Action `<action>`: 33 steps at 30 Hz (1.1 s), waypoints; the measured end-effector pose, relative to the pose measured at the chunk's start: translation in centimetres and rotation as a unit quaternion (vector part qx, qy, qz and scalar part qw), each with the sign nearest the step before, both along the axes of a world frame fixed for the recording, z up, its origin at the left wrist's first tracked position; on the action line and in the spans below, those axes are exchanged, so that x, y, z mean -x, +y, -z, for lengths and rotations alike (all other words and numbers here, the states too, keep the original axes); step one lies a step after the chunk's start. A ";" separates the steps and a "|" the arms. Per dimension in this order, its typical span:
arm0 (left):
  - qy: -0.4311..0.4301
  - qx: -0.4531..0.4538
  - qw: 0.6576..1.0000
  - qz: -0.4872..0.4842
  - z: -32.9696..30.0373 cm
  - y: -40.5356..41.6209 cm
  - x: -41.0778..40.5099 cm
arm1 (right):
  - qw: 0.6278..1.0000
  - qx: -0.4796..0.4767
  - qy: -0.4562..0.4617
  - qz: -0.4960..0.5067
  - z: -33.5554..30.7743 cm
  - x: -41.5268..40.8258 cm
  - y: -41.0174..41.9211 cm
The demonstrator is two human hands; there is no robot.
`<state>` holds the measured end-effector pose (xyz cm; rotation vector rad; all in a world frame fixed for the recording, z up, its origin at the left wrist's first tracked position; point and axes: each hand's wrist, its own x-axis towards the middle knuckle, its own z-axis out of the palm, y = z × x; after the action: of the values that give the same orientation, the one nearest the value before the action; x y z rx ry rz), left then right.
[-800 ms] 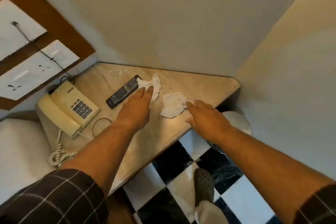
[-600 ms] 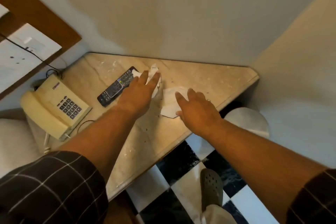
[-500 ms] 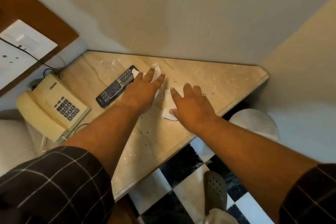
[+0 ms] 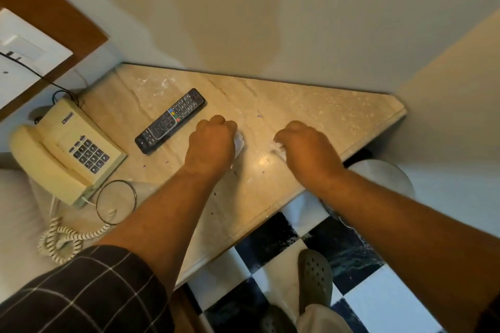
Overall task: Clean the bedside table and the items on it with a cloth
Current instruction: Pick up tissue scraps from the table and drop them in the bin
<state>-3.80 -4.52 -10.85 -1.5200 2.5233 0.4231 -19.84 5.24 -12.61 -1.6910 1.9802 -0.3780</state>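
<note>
Tabletop (image 4: 311, 105): both hands fisted on white wads.

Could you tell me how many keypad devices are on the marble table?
2: the black TV remote control beside the left hand, and the cream corded telephone at the table's left end.

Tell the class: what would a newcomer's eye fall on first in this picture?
Two bare hands at the middle of the marble bedside table: the left hand and right hand, each closed on white cloth. To their left lie a black remote and a cream telephone.
</note>
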 end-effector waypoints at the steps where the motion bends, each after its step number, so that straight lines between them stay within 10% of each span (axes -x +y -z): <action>1: 0.031 -0.008 0.999 -0.022 -0.2 0.7 0.0 | 0.999 0.011 -0.009 0.029 -0.4 1.0 0.7; 12: 0.211 -0.082 0.969 -0.099 -4.6 12.4 1.3 | 0.955 -0.055 -0.081 0.280 -8.0 5.3 10.1; 23: 0.226 -0.221 0.943 -0.104 -6.2 17.6 5.8 | 0.956 -0.093 -0.052 0.275 -8.1 7.4 15.9; 33: 0.189 -0.156 0.968 -0.057 -3.2 18.2 11.5 | 0.960 -0.042 -0.055 0.273 -6.9 14.3 17.1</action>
<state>-15.26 13.70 -7.61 -1.5826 2.4701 1.1692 -34.14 22.34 -5.67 -1.0232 2.3172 -0.5539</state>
